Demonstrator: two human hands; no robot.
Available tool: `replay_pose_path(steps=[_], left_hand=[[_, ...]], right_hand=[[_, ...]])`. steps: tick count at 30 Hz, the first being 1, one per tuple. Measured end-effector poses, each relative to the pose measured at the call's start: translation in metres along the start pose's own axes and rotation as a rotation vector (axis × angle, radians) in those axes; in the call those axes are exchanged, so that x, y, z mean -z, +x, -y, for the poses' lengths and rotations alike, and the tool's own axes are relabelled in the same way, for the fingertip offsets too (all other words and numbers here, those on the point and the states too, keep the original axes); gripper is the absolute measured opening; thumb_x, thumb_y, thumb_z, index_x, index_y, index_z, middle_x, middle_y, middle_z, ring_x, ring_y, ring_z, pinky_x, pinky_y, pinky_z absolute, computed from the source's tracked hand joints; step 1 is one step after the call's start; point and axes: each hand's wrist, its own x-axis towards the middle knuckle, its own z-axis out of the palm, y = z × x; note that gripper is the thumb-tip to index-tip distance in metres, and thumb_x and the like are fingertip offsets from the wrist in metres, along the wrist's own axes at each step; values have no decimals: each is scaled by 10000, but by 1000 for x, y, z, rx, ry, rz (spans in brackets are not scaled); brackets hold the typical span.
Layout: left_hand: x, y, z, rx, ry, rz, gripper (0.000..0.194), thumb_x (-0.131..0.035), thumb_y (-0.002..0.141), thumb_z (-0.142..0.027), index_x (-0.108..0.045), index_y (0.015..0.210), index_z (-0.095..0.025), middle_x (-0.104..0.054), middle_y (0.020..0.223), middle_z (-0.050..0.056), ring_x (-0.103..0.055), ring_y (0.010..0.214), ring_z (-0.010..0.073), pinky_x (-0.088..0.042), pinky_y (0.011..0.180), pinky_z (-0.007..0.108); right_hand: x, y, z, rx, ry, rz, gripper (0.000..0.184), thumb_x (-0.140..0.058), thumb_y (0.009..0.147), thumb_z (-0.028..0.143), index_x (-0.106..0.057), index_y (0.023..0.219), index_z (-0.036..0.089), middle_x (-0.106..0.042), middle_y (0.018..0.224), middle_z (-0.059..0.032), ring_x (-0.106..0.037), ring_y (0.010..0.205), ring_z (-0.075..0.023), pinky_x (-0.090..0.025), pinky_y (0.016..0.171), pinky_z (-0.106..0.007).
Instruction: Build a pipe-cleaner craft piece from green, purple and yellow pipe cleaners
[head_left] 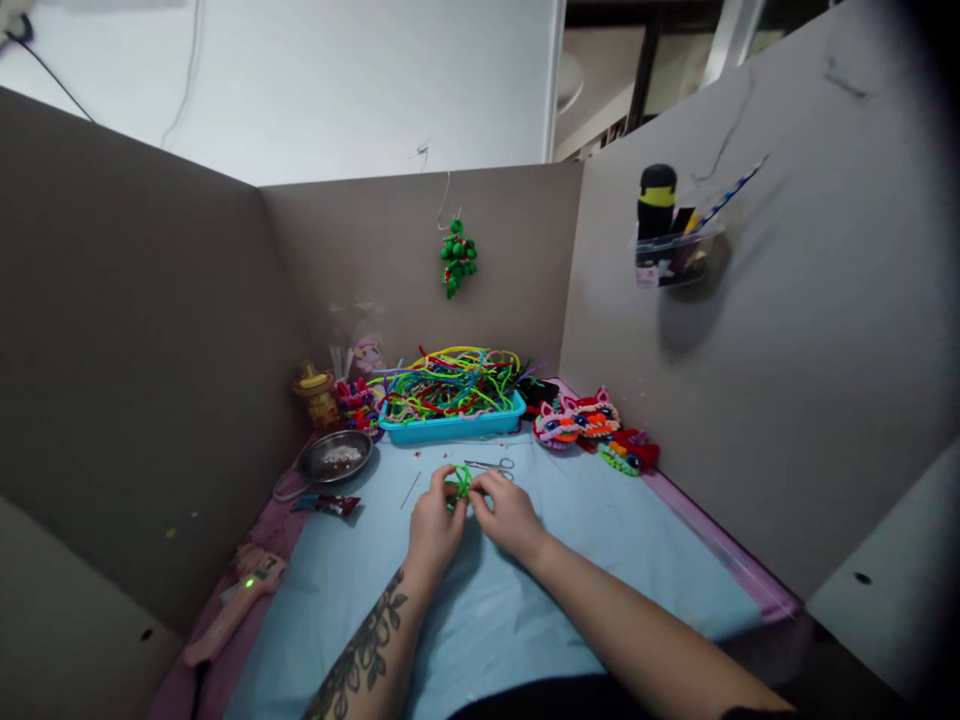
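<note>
Green piece (463,482): mid-table on the blue cloth (600,570), right between the hands; looks like bent pipe cleaner, open loops, partly hidden by fingers
Left hand (436,518): thumb and fingers pinching it from the left
Right hand (508,512): fingertips drawn narrow, nipping the right edge
Feel: probably super light, fuzzy and soft outside, springy inside; not slippery, hard to break but easy to squash out of shape
Where to grab: left side, gentle pinch, ideally no crushing the loops
Scissors (486,464): just past the right hand, partly covered by it, a bit in the way
Thin stick (410,490): left of the left hand, kinda easy to nudge
Blue tray (454,430): far side, heaped with mixed-color pipe cleaners (450,385)
Left stuff: metal dish (316,462), packet (341,506) nearer, then glue gun (238,600), green light on, maybe hot
Right stuff: fuzzy animal faces (559,427) by the right wall (712,430)
</note>
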Motion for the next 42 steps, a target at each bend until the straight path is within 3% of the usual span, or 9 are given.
replay_pose_path(steps=[7, 17, 27, 31, 36, 42], left_hand=[[0, 1, 2, -103, 180, -3, 479, -501, 708, -68, -460, 1170, -188, -673, 904, 59, -610, 850, 210, -439, 800, 347], [-3, 2, 4, -213, 303, -12, 409, -528, 744, -100, -478, 1143, -177, -685, 877, 54, -609, 873, 220, -416, 844, 372], [-4, 2, 1, -264, 413, 24, 342, -494, 788, -120, -496, 1125, -177, -685, 904, 80, -621, 856, 225, -409, 850, 398], [-5, 1, 2, -228, 356, 22, 381, -496, 777, -105, -488, 1151, -175, -677, 946, 89, -612, 895, 228, -427, 848, 396], [-4, -2, 3, -184, 119, 11, 475, -467, 821, -163, -366, 1283, -198, -638, 1076, 86, -597, 990, 193, -454, 858, 342], [3, 0, 0, -196, 49, -217, 259, -488, 831, -245, -533, 1076, -173, -636, 994, 84, -599, 925, 185, -456, 846, 337]], right_hand=[[5, 0, 5, -48, -50, 14, 113, -574, 779, 328, -577, 808, 219, -588, 814, 0, -561, 730, -139, -395, 662, -229], [7, -1, 2, -14, -142, 30, 78, -552, 799, 282, -582, 800, 210, -611, 815, -12, -567, 735, -149, -361, 637, -234], [0, 1, 0, -129, -75, 41, 92, -480, 835, 218, -562, 795, 205, -601, 801, -13, -562, 769, -152, -371, 639, -234], [-1, 2, -1, -160, -30, 68, 106, -465, 843, 199, -563, 803, 201, -611, 809, -16, -567, 792, -152, -382, 656, -233], [8, 4, -3, -146, -167, 1, 73, -497, 850, 214, -565, 873, 207, -612, 879, -30, -573, 803, -164, -370, 648, -243], [12, 5, -7, -44, -310, -15, 78, -510, 858, 229, -572, 898, 204, -608, 881, -45, -564, 772, -172, -366, 635, -253]])
